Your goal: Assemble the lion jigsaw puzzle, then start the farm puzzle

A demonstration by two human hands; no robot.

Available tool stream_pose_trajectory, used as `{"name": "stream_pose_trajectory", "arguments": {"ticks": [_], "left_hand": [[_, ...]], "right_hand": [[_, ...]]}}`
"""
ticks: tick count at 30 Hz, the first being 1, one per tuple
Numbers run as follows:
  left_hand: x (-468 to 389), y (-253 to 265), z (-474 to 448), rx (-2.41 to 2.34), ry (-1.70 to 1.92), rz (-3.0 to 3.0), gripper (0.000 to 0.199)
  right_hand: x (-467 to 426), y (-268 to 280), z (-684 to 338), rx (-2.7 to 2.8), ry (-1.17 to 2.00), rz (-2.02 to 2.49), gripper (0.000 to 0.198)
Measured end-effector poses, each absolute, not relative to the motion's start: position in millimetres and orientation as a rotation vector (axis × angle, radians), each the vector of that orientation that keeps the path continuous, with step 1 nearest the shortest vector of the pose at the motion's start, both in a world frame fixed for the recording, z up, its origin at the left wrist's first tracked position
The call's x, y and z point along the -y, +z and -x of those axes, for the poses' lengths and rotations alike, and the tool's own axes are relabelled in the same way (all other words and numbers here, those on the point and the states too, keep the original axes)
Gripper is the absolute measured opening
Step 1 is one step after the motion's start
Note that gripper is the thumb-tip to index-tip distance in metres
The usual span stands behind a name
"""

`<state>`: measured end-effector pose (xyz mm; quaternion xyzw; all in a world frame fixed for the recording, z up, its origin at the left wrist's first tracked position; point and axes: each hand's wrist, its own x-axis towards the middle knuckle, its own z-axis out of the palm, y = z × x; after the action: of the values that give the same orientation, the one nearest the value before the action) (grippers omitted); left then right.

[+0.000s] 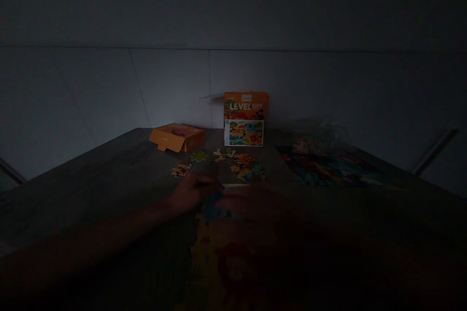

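A partly joined jigsaw puzzle (209,248) lies in front of me, with yellow ground and a red animal figure dimly visible. My left hand (191,190) is at its far left corner, fingers bent and close together; whatever is between them is hidden. Just below those fingers is a blue puzzle part (212,208). Across the puzzle's far right side reaches my right hand (251,201), its fingers dark and smeared by motion, over or touching the blue part. Loose puzzle pieces (200,155) lie beyond both hands, several joined in a small cluster (250,167).
An orange "LEVEL UP!" box (246,107) stands at the back with a picture card (245,133) leaning on it. Left of it lies an open orange box (177,137). On the right are a dark colourful sheet (328,170) and clear plastic wrapping (321,136). The scene is very dark.
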<state>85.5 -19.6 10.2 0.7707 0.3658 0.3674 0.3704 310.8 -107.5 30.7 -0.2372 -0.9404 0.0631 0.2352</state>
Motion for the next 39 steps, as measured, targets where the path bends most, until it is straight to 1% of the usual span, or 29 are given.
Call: {"name": "stream_pose_trajectory", "arguments": {"ticks": [1, 3, 5, 6, 10, 12, 16, 18, 19, 21, 22, 24, 25, 27, 31, 33, 36, 39], "left_hand": [[15, 10, -84, -1.003, 1.010, -1.764, 0.017], [5, 9, -80, -1.066, 1.140, -1.508, 0.022], [-4, 9, -75, -1.088, 1.235, -1.459, 0.025], [-8, 9, -72, -1.109, 1.293, -1.442, 0.025], [-23, 7, -56, -1.243, 1.564, -1.418, 0.023], [-28, 4, -51, -1.291, 1.591, -1.457, 0.027], [-24, 2, -54, -1.342, 1.238, -1.879, 0.033], [-13, 6, -61, -1.280, 1.091, -2.060, 0.031], [-6, 9, -65, -1.213, 1.049, -2.137, 0.027], [7, 14, -72, -0.999, 0.945, -2.358, 0.016], [12, 16, -75, -0.798, 0.860, -2.546, 0.018], [19, 17, -77, -0.430, 0.682, -2.795, 0.034], [20, 16, -77, -0.304, 0.603, -2.856, 0.040], [19, 14, -75, -0.236, 0.505, -2.863, 0.046], [14, 10, -72, -0.253, 0.454, -2.822, 0.047], [14, 10, -72, -0.257, 0.438, -2.816, 0.049], [15, 11, -73, -0.276, 0.421, -2.809, 0.049], [15, 11, -73, -0.275, 0.415, -2.801, 0.050]], "right_hand": [[107, 28, -309, 2.653, 0.194, 0.561, 0.041], [106, 24, -305, 2.805, 0.264, 0.395, 0.056], [103, 21, -303, 2.891, 0.346, 0.329, 0.071], [101, 21, -303, 2.897, 0.379, 0.333, 0.075], [101, 26, -305, 2.878, 0.436, 0.320, 0.071], [102, 31, -306, 2.853, 0.429, 0.322, 0.067], [99, 38, -305, 2.885, 0.432, 0.334, 0.062], [94, 39, -306, 2.925, 0.441, 0.321, 0.061], [92, 38, -306, 2.940, 0.443, 0.308, 0.062], [87, 37, -308, 2.961, 0.442, 0.269, 0.062], [86, 36, -309, 2.968, 0.443, 0.247, 0.063], [83, 37, -313, 3.004, 0.464, 0.225, 0.066], [82, 37, -315, 3.039, 0.485, 0.226, 0.069], [80, 39, -321, 3.137, 0.539, 0.240, 0.080], [75, 39, -333, 3.282, 0.608, 0.304, 0.108], [76, 38, -338, 3.323, 0.621, 0.391, 0.117], [83, 43, -339, 3.353, 0.652, 0.647, 0.124], [88, 56, -335, 3.287, 0.663, 0.983, 0.125]]}}
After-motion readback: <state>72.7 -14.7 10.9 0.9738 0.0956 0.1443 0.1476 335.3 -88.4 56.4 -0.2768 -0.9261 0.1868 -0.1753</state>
